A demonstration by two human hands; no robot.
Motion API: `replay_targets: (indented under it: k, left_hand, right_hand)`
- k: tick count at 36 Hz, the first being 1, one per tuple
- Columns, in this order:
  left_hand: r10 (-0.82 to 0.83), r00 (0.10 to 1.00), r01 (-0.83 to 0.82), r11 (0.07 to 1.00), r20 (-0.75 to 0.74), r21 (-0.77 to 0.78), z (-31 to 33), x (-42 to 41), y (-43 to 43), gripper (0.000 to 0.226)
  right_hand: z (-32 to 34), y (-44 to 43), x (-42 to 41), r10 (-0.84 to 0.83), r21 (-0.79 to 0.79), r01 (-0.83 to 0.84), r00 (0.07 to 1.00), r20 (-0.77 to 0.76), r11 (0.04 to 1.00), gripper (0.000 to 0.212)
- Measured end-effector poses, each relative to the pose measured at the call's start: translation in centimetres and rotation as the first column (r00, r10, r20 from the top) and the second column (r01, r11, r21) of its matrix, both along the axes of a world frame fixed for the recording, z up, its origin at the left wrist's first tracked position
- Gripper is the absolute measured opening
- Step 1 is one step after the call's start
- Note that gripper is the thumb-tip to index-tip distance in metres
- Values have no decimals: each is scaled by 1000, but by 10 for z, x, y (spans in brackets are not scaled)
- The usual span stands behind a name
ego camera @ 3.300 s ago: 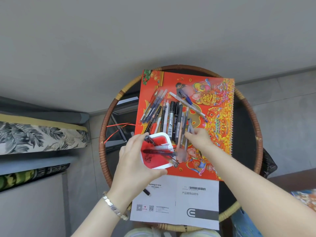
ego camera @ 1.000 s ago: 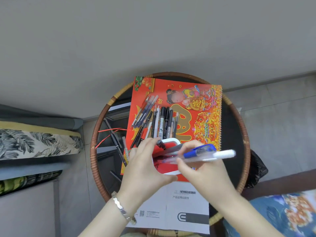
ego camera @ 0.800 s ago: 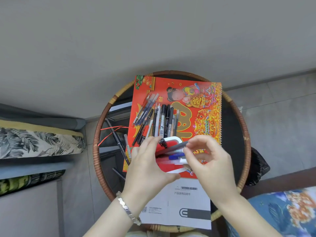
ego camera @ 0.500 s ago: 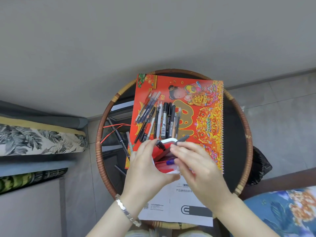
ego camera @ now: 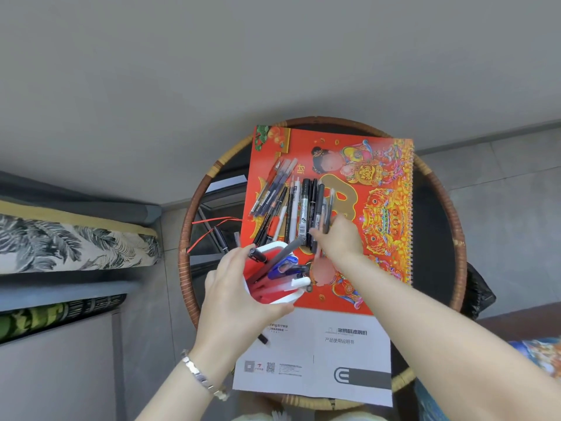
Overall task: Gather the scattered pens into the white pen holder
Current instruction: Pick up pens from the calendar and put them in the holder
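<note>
My left hand (ego camera: pixel 233 299) grips the white pen holder (ego camera: pixel 274 247), tilted over the table's near left part. Several pens (ego camera: pixel 285 265) stick out of it: a grey one, blue ones and a clear one with a white cap. A row of several loose pens (ego camera: pixel 299 208), mostly black, white and blue, lies on the red calendar just beyond the holder. My right hand (ego camera: pixel 340 241) reaches over the holder, and its fingers pinch the near ends of the black pens at the row's right side.
The red calendar (ego camera: pixel 382 238) and a white leaflet (ego camera: pixel 334 354) cover a round table with a rattan rim (ego camera: pixel 185 238). Two more pens (ego camera: pixel 220 238) and a red cord (ego camera: pixel 212 221) lie left of the calendar. A leaf-print cushion (ego camera: pixel 60 244) is at far left.
My right hand put the blue and the white-capped pens into the holder, let them go, then moved forward onto the row of pens. My left hand kept hold of the holder.
</note>
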State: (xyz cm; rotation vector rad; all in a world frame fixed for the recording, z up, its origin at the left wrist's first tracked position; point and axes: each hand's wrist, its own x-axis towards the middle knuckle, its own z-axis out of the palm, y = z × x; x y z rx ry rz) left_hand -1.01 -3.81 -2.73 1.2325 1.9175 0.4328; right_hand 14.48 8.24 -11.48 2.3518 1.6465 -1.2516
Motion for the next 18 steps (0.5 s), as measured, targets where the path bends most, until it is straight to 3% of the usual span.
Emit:
replay_targets:
  k: [5,10,14,18]
  left_hand:
    - [15,1000,-15,1000,11,-16,-2,-6,1,78]
    - [18,1000,-17,1000,21,-26,-1,-6,3,76]
    - [21,999,-21,1000,24,-16,-2,-4,4,79]
    - [6,1000,-6,1000,16,-18,-3,-1,5,82]
  right_hand:
    - [-10,0,-2,-147,-56,144,988,-52,988,28]
    - [-13,0,9,-157,-92,148,983,-100,985,11]
    - [-12,-4,18,-88,-30,85,991,-103,996,8]
    - [-5,-9,32,-116,-9,115,985,-129,993,19]
